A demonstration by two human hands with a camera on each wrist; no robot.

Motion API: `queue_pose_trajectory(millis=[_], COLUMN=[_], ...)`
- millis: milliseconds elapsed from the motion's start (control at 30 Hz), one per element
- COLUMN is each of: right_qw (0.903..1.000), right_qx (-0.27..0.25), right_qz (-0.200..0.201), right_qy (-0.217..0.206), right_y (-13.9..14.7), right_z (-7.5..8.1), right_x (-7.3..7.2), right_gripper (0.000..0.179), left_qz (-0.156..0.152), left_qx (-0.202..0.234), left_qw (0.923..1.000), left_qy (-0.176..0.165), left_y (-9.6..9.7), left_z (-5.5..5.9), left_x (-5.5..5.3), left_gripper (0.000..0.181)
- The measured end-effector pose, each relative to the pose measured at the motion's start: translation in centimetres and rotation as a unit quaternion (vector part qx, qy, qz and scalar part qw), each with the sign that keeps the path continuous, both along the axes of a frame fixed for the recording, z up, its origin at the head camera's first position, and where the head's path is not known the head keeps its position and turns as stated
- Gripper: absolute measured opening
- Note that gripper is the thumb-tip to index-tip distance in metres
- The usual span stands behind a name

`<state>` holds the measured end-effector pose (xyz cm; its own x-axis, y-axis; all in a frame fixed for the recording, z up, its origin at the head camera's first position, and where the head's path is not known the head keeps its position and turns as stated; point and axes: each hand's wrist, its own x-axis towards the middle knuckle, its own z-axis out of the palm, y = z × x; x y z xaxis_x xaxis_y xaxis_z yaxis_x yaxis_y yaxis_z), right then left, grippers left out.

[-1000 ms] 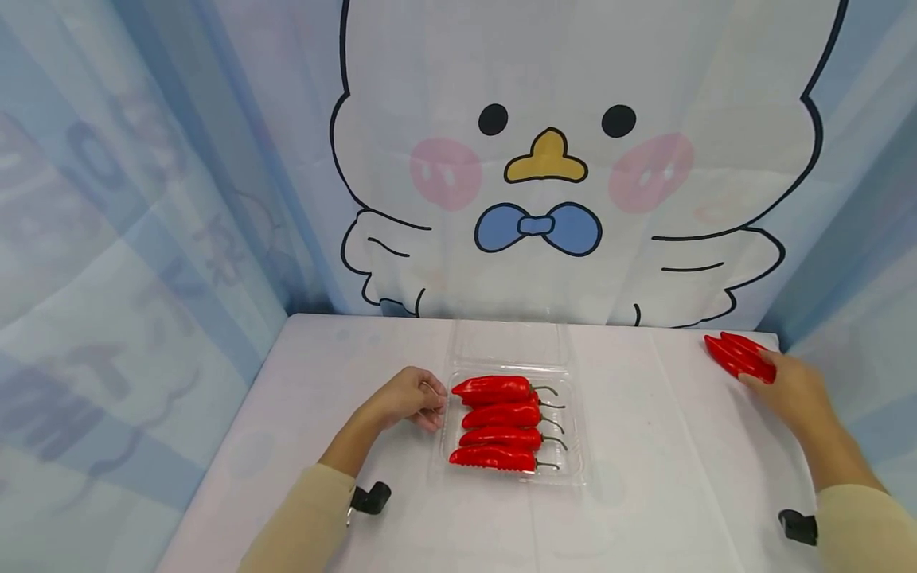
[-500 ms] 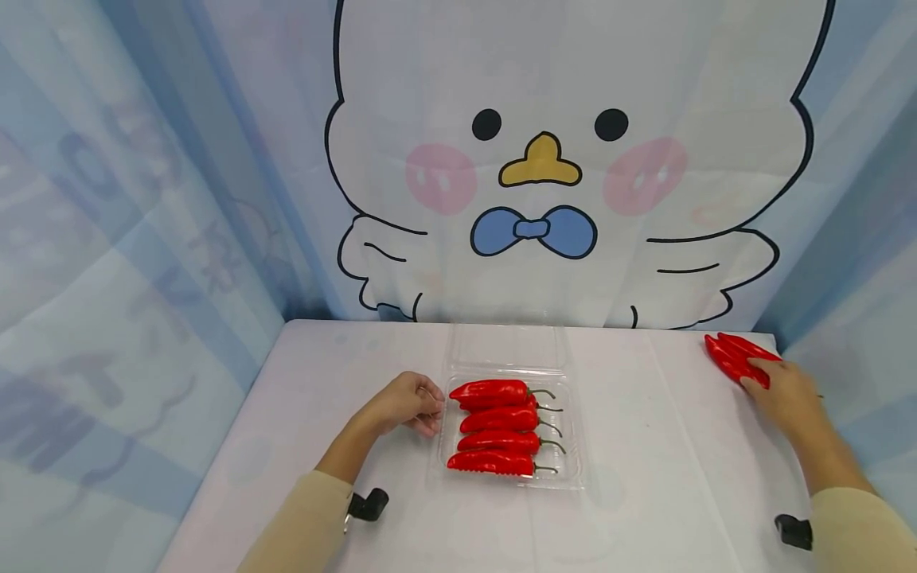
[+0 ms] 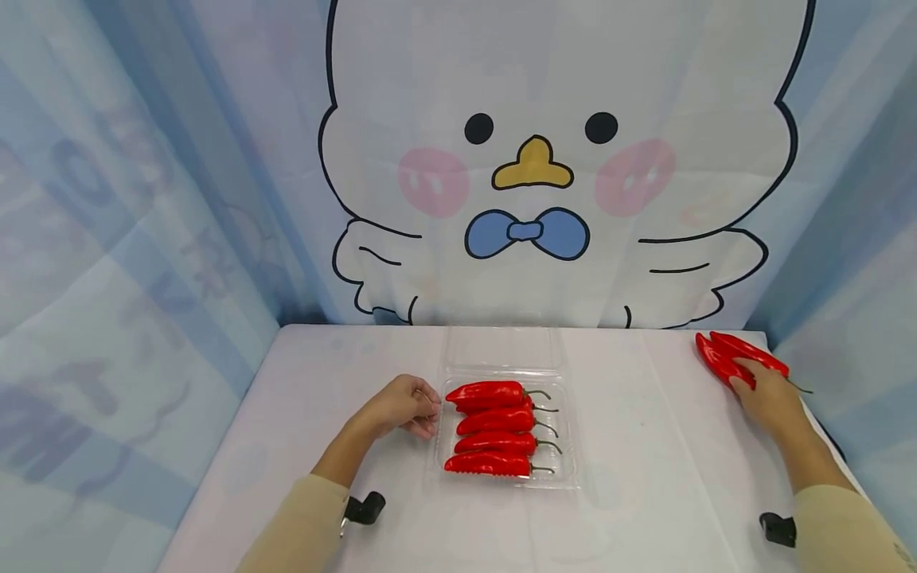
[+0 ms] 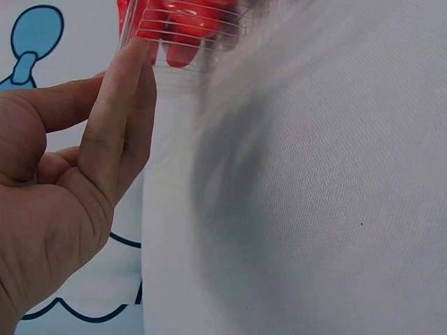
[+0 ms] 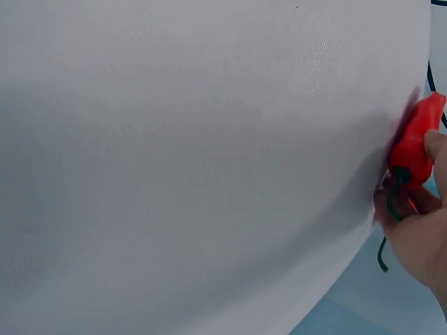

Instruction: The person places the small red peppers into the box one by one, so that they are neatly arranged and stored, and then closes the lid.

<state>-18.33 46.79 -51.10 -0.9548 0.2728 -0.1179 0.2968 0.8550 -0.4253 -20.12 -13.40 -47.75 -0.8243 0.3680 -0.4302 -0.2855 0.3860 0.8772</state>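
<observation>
My right hand (image 3: 772, 402) pinches a red chili pepper (image 3: 719, 362) at the table's far right corner, thumb on its side. A second red pepper (image 3: 752, 354) lies right beside it, its green stem sticking out past my hand. In the right wrist view the thumb presses the glossy pepper (image 5: 415, 143) above its curled stem. Fingers of my left hand (image 3: 404, 404) touch the left wall of a clear plastic clamshell box (image 3: 573, 469). In the left wrist view those fingers reach up fairly straight to the ribbed wall. Several red peppers (image 3: 494, 419) lie stacked crosswise inside, stems to the right.
The box's clear lid (image 3: 501, 348) is folded back toward the far table edge. A white cloth covers the table (image 3: 645, 493). A printed curtain (image 3: 530, 95) hangs behind, with more blue curtain on both sides. Black wrist mounts (image 3: 365, 508) jut from the sleeves.
My right hand has drawn slightly left and nearer along the peppers, and the second pepper's stem now shows. My left hand stays at the box. The head view has shifted slightly.
</observation>
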Motion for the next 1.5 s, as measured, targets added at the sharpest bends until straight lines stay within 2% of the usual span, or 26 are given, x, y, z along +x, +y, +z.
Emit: queue_pose_trajectory(millis=[367,633,900,1200,1500], right_qw=[0.9998,0.9989,0.9993,0.999,0.999], right_qx=[-0.017,-0.038,-0.034,-0.037,-0.039], right_qz=[-0.006,-0.014,-0.014,-0.023,-0.02], right_qy=[0.0,-0.022,-0.008,0.001,0.003], right_y=[-0.32,-0.8,-0.47,-0.39,-0.27], right_z=[0.07,0.3,-0.19,-0.37,-0.39], right_x=[-0.02,0.05,0.04,-0.02,0.08], right_gripper=[0.078,0.08,0.078,0.078,0.078], left_qz=[-0.002,-0.001,0.001,-0.004,-0.001], left_qx=[-0.002,0.0,0.004,0.008,0.007], left_qw=[1.0,1.0,1.0,1.0,1.0], left_qy=[0.004,0.002,-0.001,0.004,-0.001], left_y=[0.0,-0.04,0.05,-0.05,-0.02], left_z=[-0.19,-0.21,0.07,-0.35,-0.22], left_x=[-0.05,0.01,0.1,-0.12,-0.14], left_gripper=[0.013,0.012,0.011,0.012,0.011])
